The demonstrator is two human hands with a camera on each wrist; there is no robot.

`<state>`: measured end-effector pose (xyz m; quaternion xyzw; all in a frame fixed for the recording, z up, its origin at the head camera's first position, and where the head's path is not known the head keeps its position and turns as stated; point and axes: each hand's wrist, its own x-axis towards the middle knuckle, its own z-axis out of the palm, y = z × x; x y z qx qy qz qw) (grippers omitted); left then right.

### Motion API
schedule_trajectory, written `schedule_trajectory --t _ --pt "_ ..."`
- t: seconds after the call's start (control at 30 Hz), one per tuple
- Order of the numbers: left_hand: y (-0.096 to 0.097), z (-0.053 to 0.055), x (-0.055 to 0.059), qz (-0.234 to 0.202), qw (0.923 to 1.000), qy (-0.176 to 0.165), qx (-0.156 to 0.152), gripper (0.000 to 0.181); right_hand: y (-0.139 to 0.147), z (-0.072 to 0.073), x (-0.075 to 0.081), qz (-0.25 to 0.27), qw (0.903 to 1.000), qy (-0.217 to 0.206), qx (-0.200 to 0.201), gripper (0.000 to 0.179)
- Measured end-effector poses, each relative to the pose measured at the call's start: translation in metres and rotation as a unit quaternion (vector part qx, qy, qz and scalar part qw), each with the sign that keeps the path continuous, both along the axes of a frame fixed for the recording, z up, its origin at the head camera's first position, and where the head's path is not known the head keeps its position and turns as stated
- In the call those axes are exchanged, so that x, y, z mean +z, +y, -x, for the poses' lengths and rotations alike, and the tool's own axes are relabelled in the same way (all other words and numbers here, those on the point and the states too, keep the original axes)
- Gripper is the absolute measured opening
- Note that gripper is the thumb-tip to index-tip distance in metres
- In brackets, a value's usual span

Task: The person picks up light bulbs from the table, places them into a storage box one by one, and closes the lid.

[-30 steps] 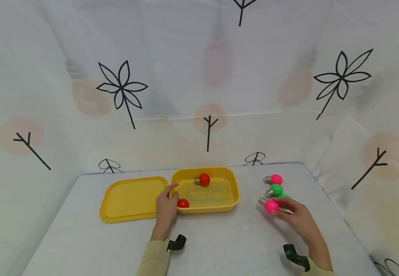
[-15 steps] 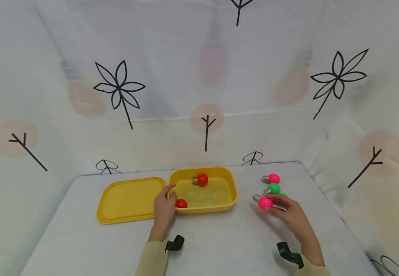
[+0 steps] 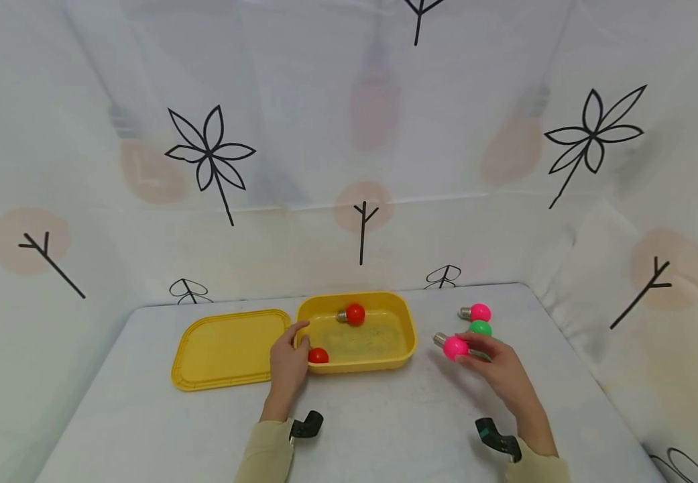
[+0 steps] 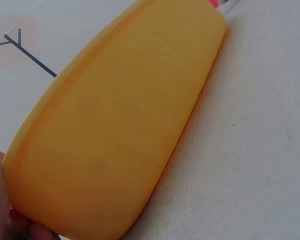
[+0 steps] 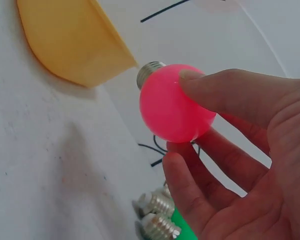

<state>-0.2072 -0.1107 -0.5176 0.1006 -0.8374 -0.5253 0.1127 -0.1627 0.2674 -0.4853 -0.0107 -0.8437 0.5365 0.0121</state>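
Observation:
Above the table on the right, my right hand [image 3: 502, 372] pinches a pink light bulb [image 3: 455, 347] by its round globe. Its silver screw base points left, toward the yellow container [image 3: 357, 367]; the right wrist view shows the thumb on the pink globe [image 5: 170, 107] and fingers beneath it. At the container's left end, my left hand [image 3: 288, 365] grips the rim. Two red light bulbs lie inside: one at the back [image 3: 355, 314], the other at the front left [image 3: 318, 355], partly hidden by the wall. The left wrist view mostly shows the container's outer wall [image 4: 105, 120].
A flat yellow tray [image 3: 222, 352] lies left of the container. On the right of the table are another pink bulb [image 3: 480, 312] and a green bulb [image 3: 480, 328], with more partly hidden behind the right hand. Fabric walls enclose the table's back and sides.
My right hand has carried the pink bulb left and slightly away from me, closer to the container. The left hand keeps its hold on the container's rim.

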Motion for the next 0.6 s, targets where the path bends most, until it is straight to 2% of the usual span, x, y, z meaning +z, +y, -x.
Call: schedule_trajectory --t 0.3,0.6 --pt "0.0 0.001 -0.003 -0.003 1.0 -0.001 0.003 0.028 -0.014 0.005 0.001 0.02 0.9995 0.025 0.008 0.047" --pt "-0.001 0.001 -0.003 -0.004 1.0 0.001 0.003 0.028 -0.026 0.009 0.002 0.058 0.9979 0.019 0.02 0.046"
